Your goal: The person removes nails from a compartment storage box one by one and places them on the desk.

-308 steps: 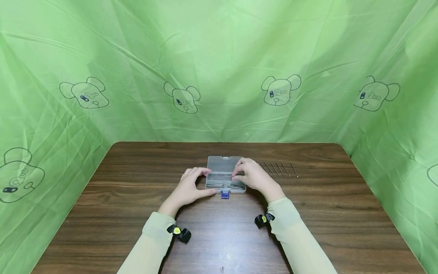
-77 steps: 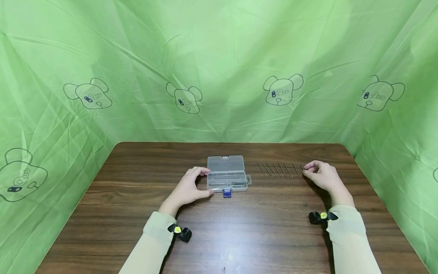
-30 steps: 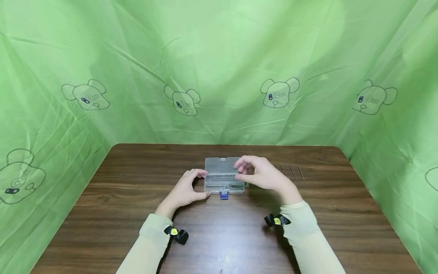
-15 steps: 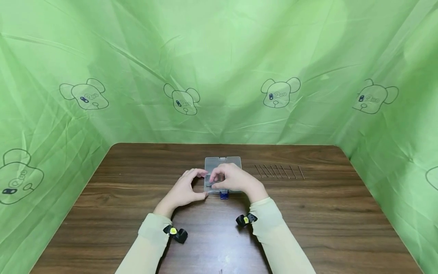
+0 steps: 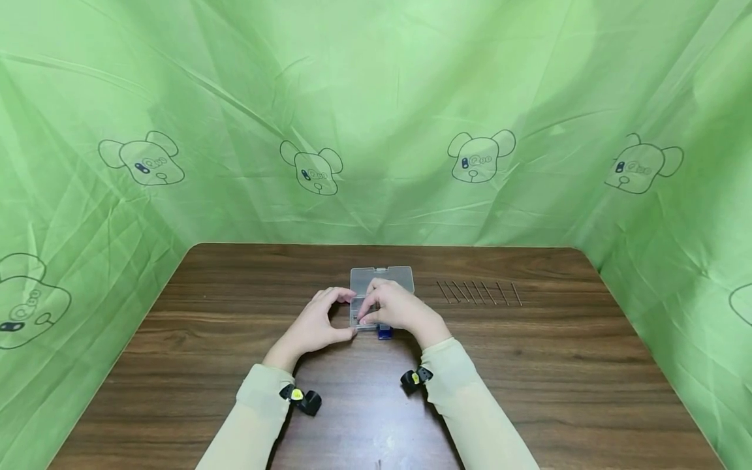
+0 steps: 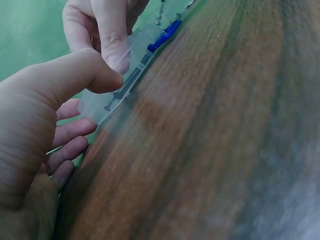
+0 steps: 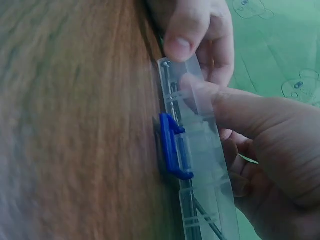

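A clear plastic box [image 5: 355, 307] stands with its lid [image 5: 363, 279] flipped back and its blue latch [image 5: 384, 333] facing me. My left hand [image 5: 313, 324] holds the box's left end, thumb in front and fingers behind. The thumb and index finger of my right hand [image 5: 404, 309] reach down into the front compartment, and the hand covers much of the box. Beside that thumb, the right wrist view has metal nails [image 7: 175, 106] lying in the compartment. Whether a nail is pinched there is hidden. Several nails [image 5: 479, 293] lie in a slanted row right of the box.
Under everything is a dark wood-grain table [image 5: 564, 365]. A green cloth [image 5: 376, 98] printed with bear faces hangs round its back and sides. Each wrist wears a small black camera, the left camera [image 5: 302, 399] and the right camera [image 5: 414, 380].
My right hand has set a nail down at the row's right end, come back left to the box, and dipped its fingertips into the front compartment. The left hand stays at the box.
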Available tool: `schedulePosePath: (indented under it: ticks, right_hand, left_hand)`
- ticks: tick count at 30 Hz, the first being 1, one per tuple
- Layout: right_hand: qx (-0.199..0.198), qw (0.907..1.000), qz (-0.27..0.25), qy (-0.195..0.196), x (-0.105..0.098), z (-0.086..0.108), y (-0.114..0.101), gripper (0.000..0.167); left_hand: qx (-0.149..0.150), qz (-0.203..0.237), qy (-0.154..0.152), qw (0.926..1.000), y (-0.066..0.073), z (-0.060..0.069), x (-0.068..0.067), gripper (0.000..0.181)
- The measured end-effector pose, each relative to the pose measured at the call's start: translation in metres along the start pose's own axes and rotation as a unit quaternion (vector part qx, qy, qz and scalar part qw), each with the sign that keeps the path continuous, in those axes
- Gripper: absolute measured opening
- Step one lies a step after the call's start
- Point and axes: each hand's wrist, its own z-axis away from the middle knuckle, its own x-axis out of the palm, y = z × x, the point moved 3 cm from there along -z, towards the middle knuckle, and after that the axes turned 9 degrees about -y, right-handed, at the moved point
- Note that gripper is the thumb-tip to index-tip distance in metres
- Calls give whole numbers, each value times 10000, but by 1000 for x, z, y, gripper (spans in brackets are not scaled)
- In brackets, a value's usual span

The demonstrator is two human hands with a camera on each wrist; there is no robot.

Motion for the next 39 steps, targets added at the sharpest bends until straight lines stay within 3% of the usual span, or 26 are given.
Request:
schedulePosePath:
  ticks: [11,29,39]
  right_hand:
    - [-18,9978,644,-165,7,-6,-4,6]
    - [80,9964,791,-308,7,-5,-9,5]
    - [-110,9951,851,-494,5,-3,-8,6]
  left_hand:
    - [63,-11,56,10000,-3,0,2,67]
    - [-30,74,30,10000,2,0,1,67]
    - [-48,64,6,10000,2,0,1,68]
